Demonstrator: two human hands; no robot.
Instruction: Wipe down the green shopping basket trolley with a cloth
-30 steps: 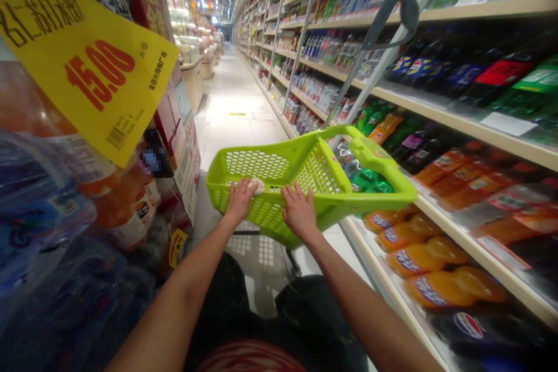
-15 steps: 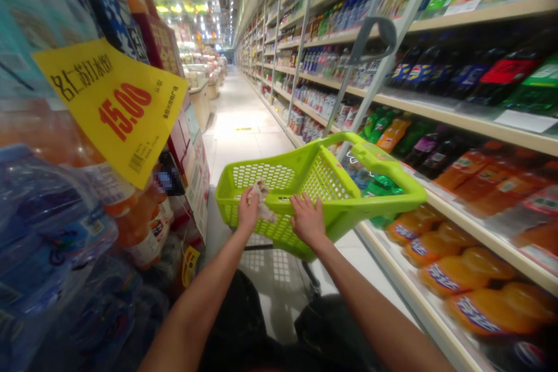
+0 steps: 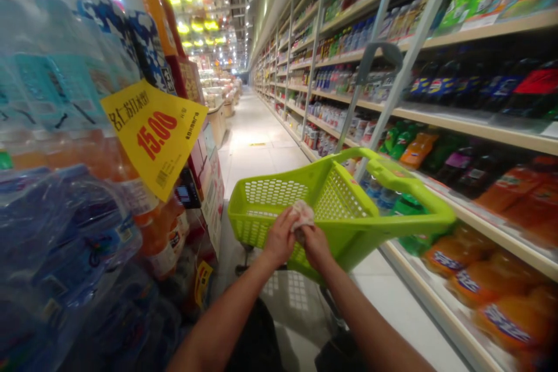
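Note:
A lime-green plastic shopping basket (image 3: pixel 349 218) on wheels stands in the aisle in front of me, with its grey pull handle (image 3: pixel 375 55) raised. My left hand (image 3: pixel 279 239) and my right hand (image 3: pixel 314 246) meet at the basket's near rim. Both pinch a small crumpled white tissue (image 3: pixel 301 214) held just above that rim. The basket looks empty inside.
Shelves of soft-drink bottles (image 3: pixel 479 186) run along the right. On the left stand stacked wrapped bottle packs (image 3: pixel 65 226) with a yellow 15.00 price sign (image 3: pixel 154 135). A tiled aisle floor (image 3: pixel 257 145) stretches ahead between them.
My hands moved together from apart on the rim; the tissue, first pressed by the left hand alone, is now held by both. The view shifted left and back.

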